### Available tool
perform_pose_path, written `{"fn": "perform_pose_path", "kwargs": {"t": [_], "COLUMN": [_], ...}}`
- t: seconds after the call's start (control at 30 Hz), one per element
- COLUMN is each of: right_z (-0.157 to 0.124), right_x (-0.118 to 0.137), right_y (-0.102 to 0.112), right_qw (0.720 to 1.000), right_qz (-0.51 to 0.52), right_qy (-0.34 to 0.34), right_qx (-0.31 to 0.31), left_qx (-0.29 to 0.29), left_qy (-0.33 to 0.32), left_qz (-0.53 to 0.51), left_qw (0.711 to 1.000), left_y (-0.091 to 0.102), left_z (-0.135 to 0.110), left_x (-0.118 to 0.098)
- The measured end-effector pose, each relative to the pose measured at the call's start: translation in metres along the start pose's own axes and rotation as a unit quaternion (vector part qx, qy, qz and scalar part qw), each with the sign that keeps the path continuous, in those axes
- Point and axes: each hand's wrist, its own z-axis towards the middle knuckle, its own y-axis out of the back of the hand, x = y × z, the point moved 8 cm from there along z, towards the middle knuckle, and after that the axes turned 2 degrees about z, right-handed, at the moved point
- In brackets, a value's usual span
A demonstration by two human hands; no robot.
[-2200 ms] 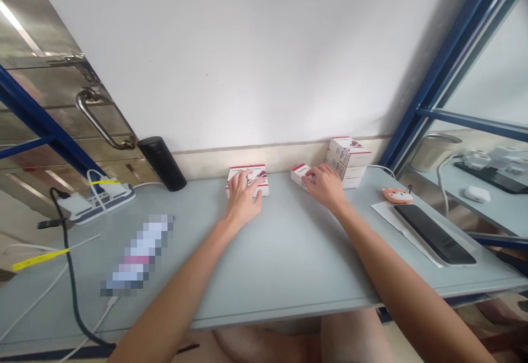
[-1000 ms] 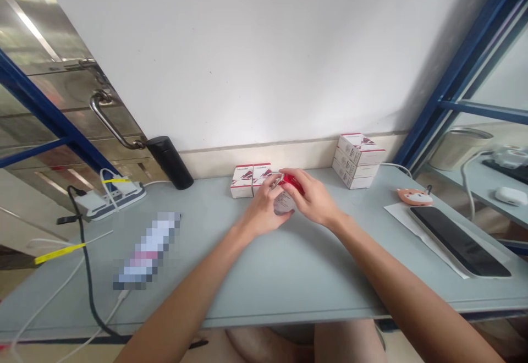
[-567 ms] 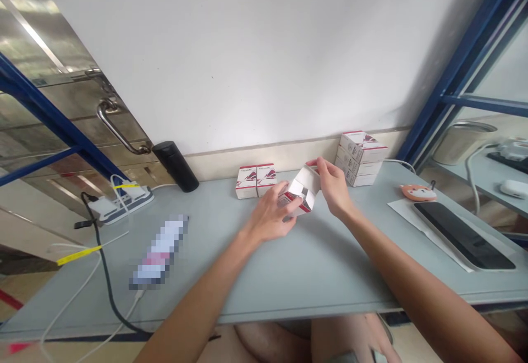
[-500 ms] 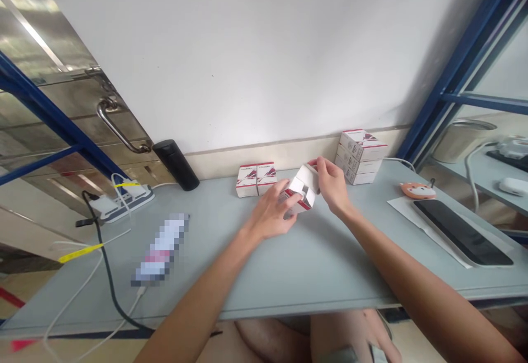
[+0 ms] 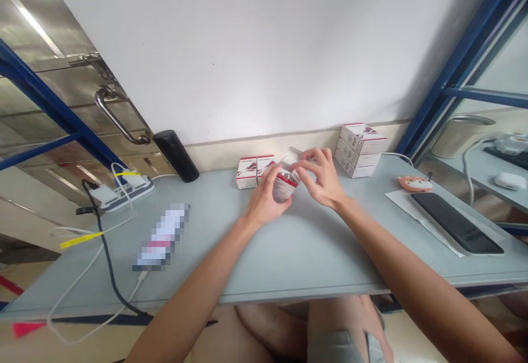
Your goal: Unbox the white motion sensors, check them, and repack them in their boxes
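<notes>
Carton w/ open flap (image 5: 285,183) in L hand (image 5: 263,201), R hand (image 5: 322,179) right by it

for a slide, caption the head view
Left hand holds a small white-and-red cardboard box above a pale grey desk; right hand beside it

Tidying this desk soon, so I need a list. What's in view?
stacked cartons: three, white and red, back right
paired cartons: two, white and red, back centre
opened carton: one, white and red, in the left hand
black flask: one, black, back left
power strip: one, white, left
phone: one, black, on white paper, right
fox-shaped pouch: one, orange, beside the phone
pixelated object: one, colours blurred, front left
left hand: holding the opened carton
right hand: beside it, fingers spread
</notes>
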Motion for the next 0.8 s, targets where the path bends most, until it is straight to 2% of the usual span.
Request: {"fn": "perform_pose_path", "kwargs": {"t": [0.17,0.33,0.47,0.6,0.7,0.8], "right_z": [0.004,0.007,0.007,0.006,0.007,0.009], "right_x": [-0.012,-0.017,-0.015,-0.012,-0.012,-0.019], "right_y": [0.002,-0.002,0.001,0.000,-0.001,-0.002], "right_qw": [0.999,0.994,0.994,0.993,0.992,0.978], "right_qz": [0.036,0.049,0.014,-0.010,0.034,0.150], "right_qy": [-0.033,-0.067,-0.045,-0.023,-0.053,-0.110], "right_qx": [0.001,0.075,0.102,0.115,0.112,0.098], "left_qx": [0.016,0.002,-0.001,0.008,0.017,0.022], "left_qy": [-0.023,-0.037,-0.030,0.006,0.025,0.039], "left_qz": [0.020,0.035,0.040,0.050,0.053,0.044], "left_qw": [0.999,0.999,0.999,0.999,0.998,0.998], "left_y": [-0.005,-0.008,-0.011,-0.012,-0.011,-0.011], "left_z": [-0.001,-0.003,-0.003,-0.002,-0.001,0.000], "left_x": [-0.006,-0.010,-0.011,-0.006,-0.004,-0.003]}}
